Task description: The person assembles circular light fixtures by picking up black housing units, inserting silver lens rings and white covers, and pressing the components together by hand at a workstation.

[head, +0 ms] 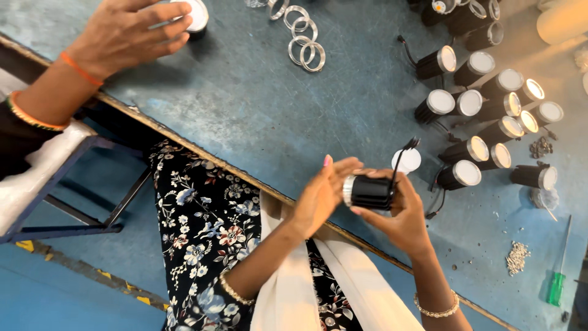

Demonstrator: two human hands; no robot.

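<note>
Both hands, left hand (318,195) and right hand (401,217), gripped a black ribbed cylindrical lamp housing (369,191); similar white-faced black lamps (484,116) clustered nearby, silver metal rings (303,37) beyond, green-handled screwdriver (557,279) at right

The room is evenly and fairly brightly lit, with soft light falling from above onto the blue bench (257,116). A warm yellowish glow spills in from the far right corner, washing out the pale shape (560,21) there and tinting the white faces of the black lamp housings (484,116). Shadows are short and soft: a dim patch lies under the co-worker's hand (131,34) at far left. The metal rings (300,37) catch small glints. Edges bend slightly, wide-lens fashion. Focus is crisp mid-frame, softer at the corners.
</note>
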